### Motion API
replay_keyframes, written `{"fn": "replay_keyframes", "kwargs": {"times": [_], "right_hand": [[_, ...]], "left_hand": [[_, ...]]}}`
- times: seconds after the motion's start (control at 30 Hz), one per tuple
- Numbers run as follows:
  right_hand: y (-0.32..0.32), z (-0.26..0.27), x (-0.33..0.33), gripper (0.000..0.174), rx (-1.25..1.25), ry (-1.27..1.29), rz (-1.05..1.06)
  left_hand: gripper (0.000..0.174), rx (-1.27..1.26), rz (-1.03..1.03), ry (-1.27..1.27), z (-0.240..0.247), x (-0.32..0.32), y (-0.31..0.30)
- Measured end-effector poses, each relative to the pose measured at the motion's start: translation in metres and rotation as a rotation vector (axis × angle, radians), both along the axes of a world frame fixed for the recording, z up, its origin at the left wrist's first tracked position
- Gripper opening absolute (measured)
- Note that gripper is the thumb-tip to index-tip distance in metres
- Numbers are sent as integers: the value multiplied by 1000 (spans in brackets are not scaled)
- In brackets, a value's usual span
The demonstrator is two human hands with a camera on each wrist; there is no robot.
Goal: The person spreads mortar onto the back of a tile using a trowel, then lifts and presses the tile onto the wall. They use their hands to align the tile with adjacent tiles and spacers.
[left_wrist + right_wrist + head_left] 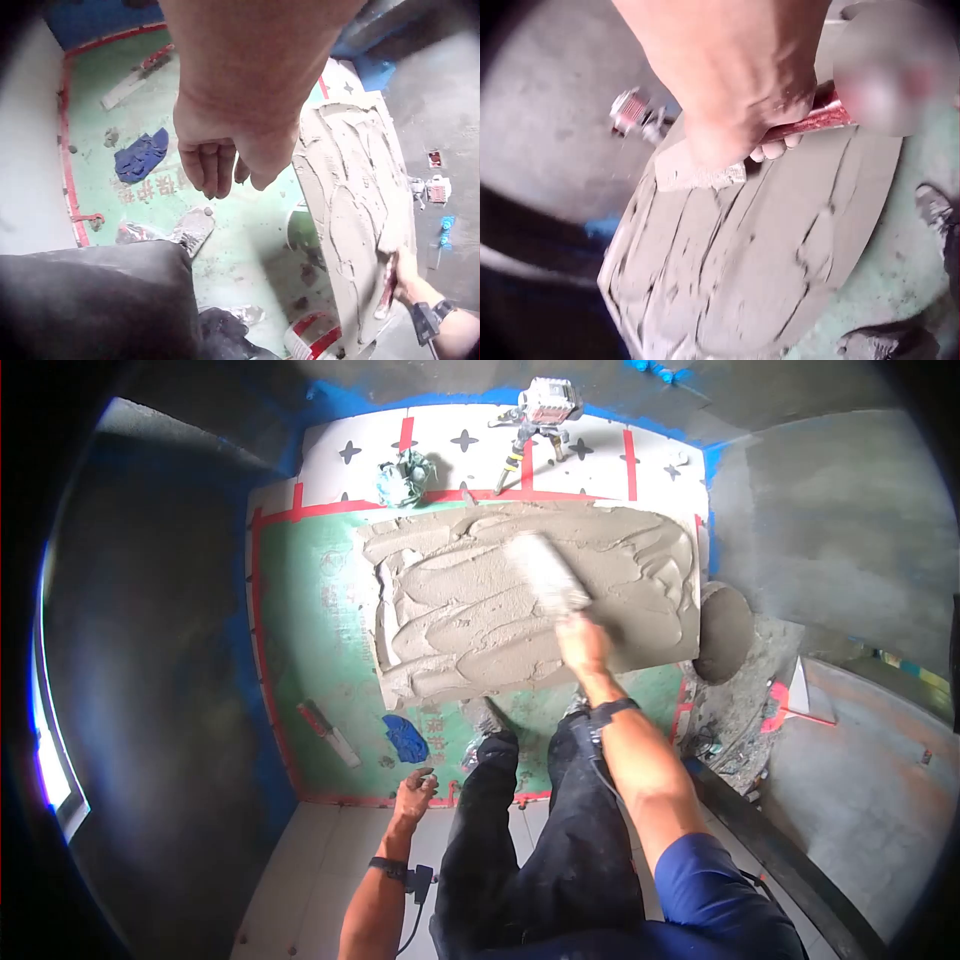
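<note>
My right hand (pixel 583 645) grips the red handle (pixel 821 118) of a trowel, its flat pale blade (pixel 548 572) lying over grey mortar (pixel 470 600). Thick, ridged strokes of the mortar cover a large rectangular slab (pixel 391 682). In the right wrist view the blade sits beyond my knuckles, partly hidden by the hand. My left hand (pixel 415 797) hangs off the slab's near left side with loosely curled fingers and nothing in them. Nearest to it, a crumpled blue cloth-like piece (pixel 405 739) lies on the green floor covering (pixel 310 610).
A red-handled tool (pixel 329 734) lies at left on the floor. Behind the slab stand a small tripod device (pixel 550 400) and a crumpled plastic bundle (pixel 404 480). A round bucket (pixel 724 632) is at right. A red-and-white container (pixel 313 335) stands below the slab's edge.
</note>
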State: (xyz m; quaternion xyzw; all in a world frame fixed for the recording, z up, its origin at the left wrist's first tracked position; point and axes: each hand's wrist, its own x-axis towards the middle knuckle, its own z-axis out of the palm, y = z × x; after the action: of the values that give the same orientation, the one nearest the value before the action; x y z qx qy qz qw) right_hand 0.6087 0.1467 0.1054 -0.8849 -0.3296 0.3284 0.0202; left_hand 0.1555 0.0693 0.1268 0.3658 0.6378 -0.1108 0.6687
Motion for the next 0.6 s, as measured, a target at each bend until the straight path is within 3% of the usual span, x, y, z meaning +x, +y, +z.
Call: {"fn": "replay_keyframes", "kwargs": {"times": [0.03,0.07,0.1,0.17,0.2,0.3,0.37,0.4,0.47,0.5,0.6], "right_hand": [[-11,-1,22,46,37,-80,-140],[-36,-50,47,44,244,-133,-302],[-35,-42,53,44,246,-130,-298],[-22,-43,36,41,458,774,-1186],[-12,-49,12,41,455,777,-1187],[34,-68,-69,36,360,885,-898],[39,-62,-71,33,285,552,-254],[39,-53,-56,33,290,551,-254],[24,-26,-10,39,208,154,97],[19,3,26,39,63,177,62],[-37,-10,141,40,-49,-2,63]], "left_hand": [[42,12,41,-15,0,4,5],[41,19,70,-21,0,10,9],[41,21,74,-18,6,20,7],[40,38,46,3,1,26,8],[40,37,46,7,-4,23,4],[39,62,-87,42,-18,27,0],[38,25,0,111,-2,41,-3],[38,29,32,116,3,50,0],[39,46,58,99,5,72,9],[39,49,84,87,9,82,6],[39,88,43,32,-4,116,3]]}}
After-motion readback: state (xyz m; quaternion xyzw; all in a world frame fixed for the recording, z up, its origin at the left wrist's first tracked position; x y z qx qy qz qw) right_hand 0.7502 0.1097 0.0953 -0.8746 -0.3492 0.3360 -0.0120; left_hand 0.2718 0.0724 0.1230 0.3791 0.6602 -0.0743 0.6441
